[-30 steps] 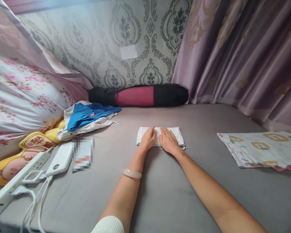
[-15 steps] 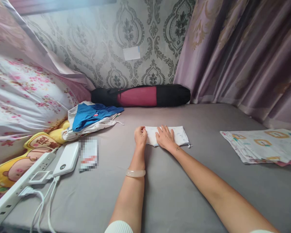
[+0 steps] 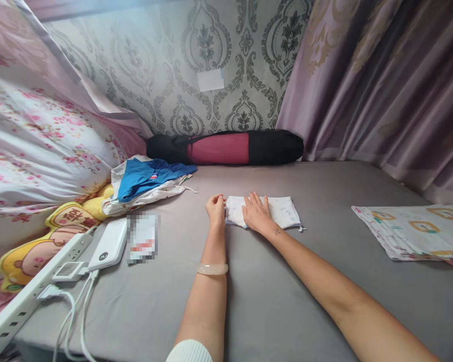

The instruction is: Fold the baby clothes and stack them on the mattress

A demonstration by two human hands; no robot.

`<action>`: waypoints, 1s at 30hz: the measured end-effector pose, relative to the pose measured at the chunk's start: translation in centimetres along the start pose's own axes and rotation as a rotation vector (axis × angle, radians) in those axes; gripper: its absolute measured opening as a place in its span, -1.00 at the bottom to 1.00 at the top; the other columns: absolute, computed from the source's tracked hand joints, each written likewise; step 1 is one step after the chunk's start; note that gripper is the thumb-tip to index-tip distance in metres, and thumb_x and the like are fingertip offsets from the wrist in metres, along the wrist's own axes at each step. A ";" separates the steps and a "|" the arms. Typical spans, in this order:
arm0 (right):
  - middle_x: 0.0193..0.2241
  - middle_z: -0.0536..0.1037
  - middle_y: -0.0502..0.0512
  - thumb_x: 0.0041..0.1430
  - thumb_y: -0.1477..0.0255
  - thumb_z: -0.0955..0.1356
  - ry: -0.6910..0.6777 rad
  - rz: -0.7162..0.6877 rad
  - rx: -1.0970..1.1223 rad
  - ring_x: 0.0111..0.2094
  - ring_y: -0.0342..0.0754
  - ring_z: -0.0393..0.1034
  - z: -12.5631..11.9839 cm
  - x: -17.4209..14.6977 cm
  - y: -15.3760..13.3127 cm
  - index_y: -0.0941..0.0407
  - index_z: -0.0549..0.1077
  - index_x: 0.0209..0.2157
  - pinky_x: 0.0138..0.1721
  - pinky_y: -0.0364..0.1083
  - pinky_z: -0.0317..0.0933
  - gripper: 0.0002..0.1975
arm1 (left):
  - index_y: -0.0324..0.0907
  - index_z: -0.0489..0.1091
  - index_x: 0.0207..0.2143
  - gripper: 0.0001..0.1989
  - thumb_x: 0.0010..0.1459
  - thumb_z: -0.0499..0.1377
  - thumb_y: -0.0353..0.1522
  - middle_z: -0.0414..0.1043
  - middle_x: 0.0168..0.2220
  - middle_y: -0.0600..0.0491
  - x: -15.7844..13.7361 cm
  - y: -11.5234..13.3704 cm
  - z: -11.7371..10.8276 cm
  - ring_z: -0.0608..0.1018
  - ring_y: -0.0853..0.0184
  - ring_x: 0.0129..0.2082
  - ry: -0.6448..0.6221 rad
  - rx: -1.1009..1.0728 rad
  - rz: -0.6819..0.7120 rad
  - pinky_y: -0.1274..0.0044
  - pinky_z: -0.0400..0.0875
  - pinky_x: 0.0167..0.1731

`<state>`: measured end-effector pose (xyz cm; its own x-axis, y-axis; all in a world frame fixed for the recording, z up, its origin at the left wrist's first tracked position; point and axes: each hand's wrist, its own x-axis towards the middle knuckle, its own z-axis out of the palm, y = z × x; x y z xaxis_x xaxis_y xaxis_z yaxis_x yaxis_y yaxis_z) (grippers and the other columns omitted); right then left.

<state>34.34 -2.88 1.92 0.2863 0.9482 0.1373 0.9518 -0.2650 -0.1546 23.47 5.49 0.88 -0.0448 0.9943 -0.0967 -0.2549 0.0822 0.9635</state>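
Observation:
A small folded white cloth (image 3: 283, 211) with a faint print lies flat on the grey bed sheet, a short white tie sticking out at its lower right corner. My right hand (image 3: 257, 210) rests palm down on its left half, fingers spread. Right beside the cloth's left edge is my left hand (image 3: 215, 208), its fingers curled together towards the thumb. Whether those fingertips pinch the edge is hidden. A pale bangle (image 3: 212, 269) circles my left wrist.
A folded patterned cloth (image 3: 419, 231) lies at right. Blue clothing (image 3: 143, 176) is heaped at left, near a yellow cushion (image 3: 33, 251), a power bank (image 3: 108, 244), a blurred-out packet (image 3: 143, 237) and a power strip (image 3: 18, 311) with cables. A black-and-red long bag (image 3: 219, 149) lies along the wall.
The view has shifted slightly, moving the scene rightwards. My left hand has drawn a little left, uncovering the cloth's left edge. My right hand stays flat on the cloth.

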 end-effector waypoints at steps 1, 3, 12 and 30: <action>0.30 0.09 0.30 0.33 0.37 0.05 0.000 -0.020 0.005 0.33 0.11 -0.17 0.1 0.0 -0.3 0.30 0.19 0.24 0.27 0.21 -0.44 -0.47 | -0.25 0.42 -0.40 -0.85 -0.10 0.17 -0.40 0.42 -0.52 0.08 -0.1 0.2 0.0 0.38 0.47 -0.58 0.012 -0.023 -0.018 0.59 0.27 -0.49; 0.30 0.08 0.29 0.34 0.34 0.03 -0.021 -0.031 0.016 0.33 0.09 -0.17 0.3 0.0 -0.8 0.33 0.14 0.26 0.28 0.20 -0.45 -0.44 | -0.27 0.41 -0.39 -0.84 -0.11 0.16 -0.41 0.41 -0.52 0.09 -0.2 0.6 -0.1 0.35 0.49 -0.59 0.032 -0.056 -0.042 0.61 0.23 -0.52; 0.31 0.06 0.27 0.35 0.32 0.01 -0.061 -0.027 0.000 0.34 0.07 -0.19 0.9 0.0 -1.0 0.34 0.07 0.29 0.28 0.19 -0.43 -0.41 | -0.26 0.41 -0.38 -0.79 -0.16 0.19 -0.39 0.41 -0.50 0.08 -0.2 1.0 -0.2 0.33 0.51 -0.59 0.046 -0.104 -0.100 0.63 0.10 -0.59; 0.29 0.11 0.29 0.35 0.32 0.02 -0.003 -0.074 0.140 0.31 0.07 -0.11 2.4 1.2 -4.1 0.32 0.09 0.28 0.28 0.10 -0.37 -0.43 | -0.24 0.39 -0.42 -0.83 -0.18 0.24 -0.46 0.32 -0.58 0.17 0.5 1.9 -0.5 0.29 0.59 -0.67 0.077 -0.400 -0.289 0.70 0.07 -0.66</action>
<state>30.53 -0.26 0.39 0.2154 0.9648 0.1506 0.9454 -0.1675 -0.2795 22.49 6.12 2.55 0.0150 0.9257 -0.3780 -0.6173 0.3059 0.7248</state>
